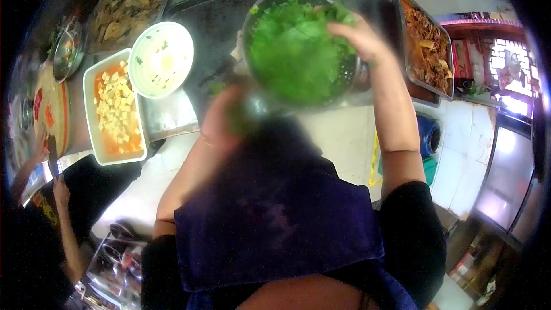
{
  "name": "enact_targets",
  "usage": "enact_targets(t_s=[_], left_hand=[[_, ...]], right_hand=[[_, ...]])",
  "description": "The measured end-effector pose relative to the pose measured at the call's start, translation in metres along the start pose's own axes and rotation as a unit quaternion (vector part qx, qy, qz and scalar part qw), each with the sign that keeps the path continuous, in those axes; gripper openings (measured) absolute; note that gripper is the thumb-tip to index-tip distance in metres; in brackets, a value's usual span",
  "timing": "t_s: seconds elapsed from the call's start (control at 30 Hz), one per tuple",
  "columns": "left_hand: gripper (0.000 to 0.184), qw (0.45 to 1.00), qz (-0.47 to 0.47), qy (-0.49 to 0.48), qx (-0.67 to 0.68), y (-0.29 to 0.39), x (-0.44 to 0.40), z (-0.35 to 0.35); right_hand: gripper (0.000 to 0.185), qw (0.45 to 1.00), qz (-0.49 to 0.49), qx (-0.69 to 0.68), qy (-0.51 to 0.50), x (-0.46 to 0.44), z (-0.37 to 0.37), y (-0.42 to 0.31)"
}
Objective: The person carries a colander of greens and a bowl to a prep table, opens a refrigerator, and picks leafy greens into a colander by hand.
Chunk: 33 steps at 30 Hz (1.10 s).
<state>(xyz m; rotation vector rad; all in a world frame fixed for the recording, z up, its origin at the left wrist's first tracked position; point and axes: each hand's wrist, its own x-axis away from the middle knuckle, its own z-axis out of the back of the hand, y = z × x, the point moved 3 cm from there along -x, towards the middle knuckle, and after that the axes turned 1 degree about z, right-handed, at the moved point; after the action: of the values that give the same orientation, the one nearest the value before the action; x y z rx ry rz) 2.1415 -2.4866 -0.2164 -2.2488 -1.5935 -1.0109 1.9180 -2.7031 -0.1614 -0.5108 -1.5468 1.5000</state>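
a white tray (pixel 92 132) of pale cubes (pixel 117 103) adjoins a round basin (pixel 136 63). the blurred left hand (pixel 221 119) is near the metal bowl (pixel 347 76) of leafy greens (pixel 295 51) at the edge of the counter (pixel 209 28), its grip unclear. the right hand (pixel 360 37) meets the leaves; whether it grips them cannot be told.

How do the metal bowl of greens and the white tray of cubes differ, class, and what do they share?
The metal bowl is round; the white tray is rectangular.
The bowl holds green leaves; the tray holds pale cubes and orange liquid.
The right hand is at the bowl; no hand touches the tray.
Both are uncovered.
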Motion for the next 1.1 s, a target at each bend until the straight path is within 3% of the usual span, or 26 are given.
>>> enact_targets(t_s=[0.03,0.1,0.2,0.3,0.33,0.43,0.6,0.63,0.7,0.77,0.8,0.9,0.93,1.03,1.1], left_hand=[[0.014,1.000,-0.003,0.008,0.000,0.001,-0.001,0.003],[0.013,0.999,0.018,0.011,0.024,0.000,-0.003,0.008],[0.014,0.998,0.037,0.000,0.043,-0.001,-0.009,0.017],[0.017,0.999,0.005,-0.052,-0.003,0.003,-0.004,0.004],[0.018,0.997,-0.011,-0.077,-0.030,0.005,0.000,-0.004],[0.019,1.000,0.008,0.004,-0.004,0.005,0.003,-0.006],[0.018,1.000,0.007,0.007,-0.010,0.003,-0.004,0.003],[0.018,1.000,0.007,0.008,-0.011,0.002,-0.006,0.006],[0.018,1.000,0.016,0.008,-0.008,-0.001,-0.011,0.011],[0.018,1.000,0.025,0.010,0.004,-0.001,-0.015,0.013],[0.018,0.999,0.031,0.014,0.014,-0.002,-0.015,0.014],[0.017,0.998,0.054,0.016,0.030,-0.003,-0.011,0.012],[0.017,0.997,0.064,0.015,0.031,-0.003,-0.010,0.011],[0.017,0.997,0.058,0.042,0.020,-0.008,-0.019,0.024],[0.016,0.998,0.048,0.040,-0.013,-0.006,-0.010,0.011]], right_hand=[[0.041,0.998,-0.010,-0.053,0.029,0.002,-0.001,-0.002],[0.045,0.998,-0.036,0.011,0.045,0.003,0.001,-0.006],[0.053,0.998,-0.047,-0.029,-0.006,0.005,0.007,-0.006],[0.061,0.975,0.062,0.193,0.092,-0.001,0.009,0.014],[0.067,0.897,0.138,0.403,0.119,-0.008,0.024,0.029],[0.067,0.792,0.128,0.573,0.166,0.005,0.014,0.035],[0.023,0.791,0.215,0.509,0.261,0.028,-0.025,0.033],[0.024,0.797,0.247,0.494,0.242,0.031,-0.037,0.034],[0.023,0.913,0.113,0.391,0.033,0.035,-0.057,0.055],[0.023,0.933,-0.026,0.277,-0.230,0.046,-0.071,0.064],[0.024,0.925,-0.002,0.303,-0.230,0.046,-0.070,0.076],[0.023,0.941,0.052,0.332,0.036,0.039,-0.057,0.054],[0.019,0.904,0.108,0.399,0.112,0.032,-0.053,0.050],[0.013,0.876,0.171,0.394,0.220,0.002,-0.048,0.058],[0.011,0.842,0.120,0.476,0.223,-0.013,-0.054,0.068]])
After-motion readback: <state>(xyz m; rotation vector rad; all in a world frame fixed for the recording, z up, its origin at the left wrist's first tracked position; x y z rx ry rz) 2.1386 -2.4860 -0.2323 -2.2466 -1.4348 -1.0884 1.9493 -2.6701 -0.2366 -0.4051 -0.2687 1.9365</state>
